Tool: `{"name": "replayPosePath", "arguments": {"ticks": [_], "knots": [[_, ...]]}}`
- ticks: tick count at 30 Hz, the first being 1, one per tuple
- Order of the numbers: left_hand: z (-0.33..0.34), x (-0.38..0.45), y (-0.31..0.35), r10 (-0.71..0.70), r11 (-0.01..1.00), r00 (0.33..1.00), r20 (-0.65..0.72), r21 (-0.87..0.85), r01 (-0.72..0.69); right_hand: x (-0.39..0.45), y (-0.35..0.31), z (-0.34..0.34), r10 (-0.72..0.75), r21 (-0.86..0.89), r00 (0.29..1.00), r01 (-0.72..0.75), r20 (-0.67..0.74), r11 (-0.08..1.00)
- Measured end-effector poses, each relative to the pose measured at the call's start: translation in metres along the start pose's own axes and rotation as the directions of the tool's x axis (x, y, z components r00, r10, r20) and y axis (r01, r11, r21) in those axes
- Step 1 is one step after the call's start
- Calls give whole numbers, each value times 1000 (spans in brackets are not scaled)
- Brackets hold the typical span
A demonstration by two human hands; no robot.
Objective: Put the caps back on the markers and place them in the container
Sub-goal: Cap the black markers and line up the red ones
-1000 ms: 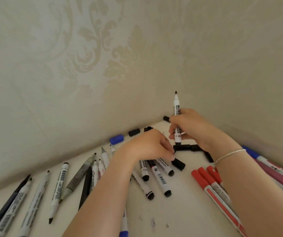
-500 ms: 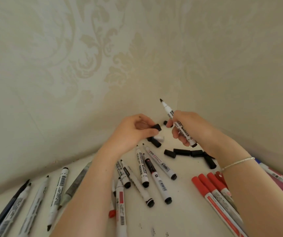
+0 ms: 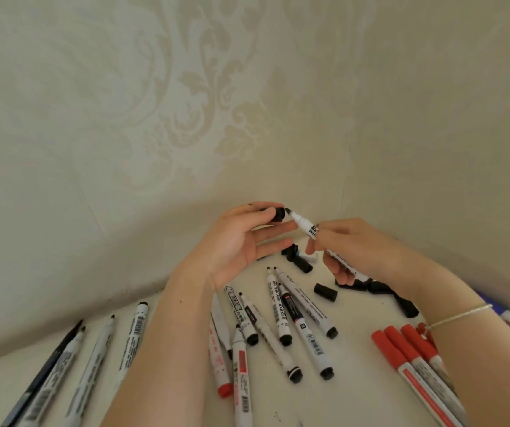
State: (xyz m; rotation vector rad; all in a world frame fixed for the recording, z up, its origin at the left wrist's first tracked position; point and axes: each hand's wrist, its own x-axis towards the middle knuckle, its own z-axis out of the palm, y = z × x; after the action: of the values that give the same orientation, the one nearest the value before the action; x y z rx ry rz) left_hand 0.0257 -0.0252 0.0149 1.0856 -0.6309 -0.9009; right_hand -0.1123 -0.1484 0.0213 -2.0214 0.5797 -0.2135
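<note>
Patterned cream wallpaper meets a pale worktop point(image 3: 358, 392) strewn with uncapped markers. Her left hand point(image 3: 235, 245) pinches a black cap point(image 3: 276, 214) just beside the nib of the marker point(image 3: 309, 231) gripped in her right hand point(image 3: 344, 251). Best to line the two up straight, then push until seated. No container is in view, and the marker's tail is hidden.

Black cap point(image 3: 276, 214) — white marker point(image 3: 304, 224); red caps point(image 3: 401, 343) — cream damask wallpaper point(image 3: 186, 87).
</note>
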Motion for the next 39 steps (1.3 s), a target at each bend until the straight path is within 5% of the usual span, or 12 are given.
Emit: {"name": "replayPosePath", "arguments": {"ticks": [13, 20, 22, 28, 39], "knots": [[0, 0, 1, 47, 907, 993, -112, 421, 4, -1, 3, 3, -25, -187, 1000, 24, -4, 982], [-1, 0, 1, 53, 982, 991, -120, 187, -29, 1, 0, -1, -61, -95, 992, 51, -111, 994], [-3, 1, -1, 99, 971, 983, -154, 233, -61, 2, 0, -4, -65, -62, 985, 56, -158, 996], [-4, 7, -6, 370, 665, 915, -161, 734, -140, 1, -1, -3, -82, -54, 985, 74, -154, 996], [0, 3, -3, 472, 406, 881, -26, 894, -191, 3, 4, 0, -65, -159, 992, 48, -104, 986]]}}
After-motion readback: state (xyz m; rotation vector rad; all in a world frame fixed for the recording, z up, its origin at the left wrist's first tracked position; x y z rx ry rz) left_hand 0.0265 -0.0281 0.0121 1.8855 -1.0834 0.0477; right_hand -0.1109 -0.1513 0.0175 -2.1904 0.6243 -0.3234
